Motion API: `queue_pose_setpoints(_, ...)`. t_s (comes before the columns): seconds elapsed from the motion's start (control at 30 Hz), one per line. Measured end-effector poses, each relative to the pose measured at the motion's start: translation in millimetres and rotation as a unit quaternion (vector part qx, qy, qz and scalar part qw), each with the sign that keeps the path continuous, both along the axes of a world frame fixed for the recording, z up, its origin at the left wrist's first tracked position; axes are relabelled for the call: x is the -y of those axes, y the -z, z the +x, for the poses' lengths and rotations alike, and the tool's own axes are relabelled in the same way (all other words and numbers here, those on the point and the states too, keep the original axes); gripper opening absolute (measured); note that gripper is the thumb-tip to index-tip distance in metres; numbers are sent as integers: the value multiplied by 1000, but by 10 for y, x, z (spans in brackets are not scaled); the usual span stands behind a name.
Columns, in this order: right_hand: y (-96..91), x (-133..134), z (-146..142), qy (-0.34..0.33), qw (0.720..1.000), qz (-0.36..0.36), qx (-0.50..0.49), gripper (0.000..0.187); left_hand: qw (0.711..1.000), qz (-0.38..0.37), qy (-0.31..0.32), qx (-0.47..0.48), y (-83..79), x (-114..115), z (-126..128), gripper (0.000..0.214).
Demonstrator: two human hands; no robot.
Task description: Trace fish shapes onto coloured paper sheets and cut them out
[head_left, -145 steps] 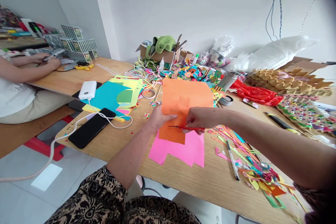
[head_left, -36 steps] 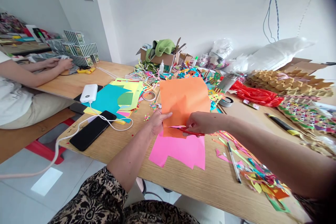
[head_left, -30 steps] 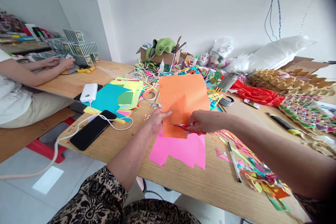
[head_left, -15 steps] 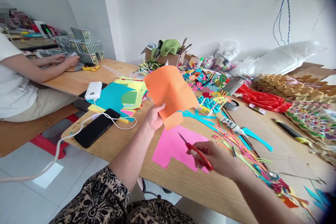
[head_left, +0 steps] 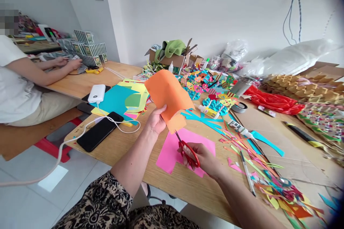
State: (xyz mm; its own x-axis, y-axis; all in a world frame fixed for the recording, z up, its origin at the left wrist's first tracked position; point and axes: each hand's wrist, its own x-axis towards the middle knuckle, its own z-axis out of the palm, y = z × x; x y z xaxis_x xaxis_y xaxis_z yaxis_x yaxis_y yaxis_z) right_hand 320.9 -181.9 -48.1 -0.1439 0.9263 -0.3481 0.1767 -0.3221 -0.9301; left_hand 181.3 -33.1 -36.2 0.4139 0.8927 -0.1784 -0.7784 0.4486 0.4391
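My left hand pinches a curved sheet of orange paper by its lower left edge, above the table. A lighter orange flap shows at the sheet's bottom. In my right hand is a pair of red-handled scissors, the tips pointing up and left at the lower edge of the orange paper. Whether the blades touch the paper I cannot tell. Beneath both hands a pink sheet of paper with a notch in its near edge lies flat on the wooden table.
Left of my hands lie a black phone, a white power bank with a cable, and teal paper. Glue bottles, paper strips, a pen and cardboard spread rightward. A person sits at far left.
My right hand has brought the scissors left and up to the lower edge of the orange paper. The orange paper has shifted slightly left and curves more, still in my left hand.
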Motion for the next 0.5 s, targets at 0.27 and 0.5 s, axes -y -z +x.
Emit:
queue_pose_setpoints(0.27,47,-36,11,18,999,39,7,52,999,24,21,-29,60,16,24,29)
queue_pose_setpoints(0.5,70,-3,32,13,998,45,33,44,998,41,19,-35,109,6,58,28)
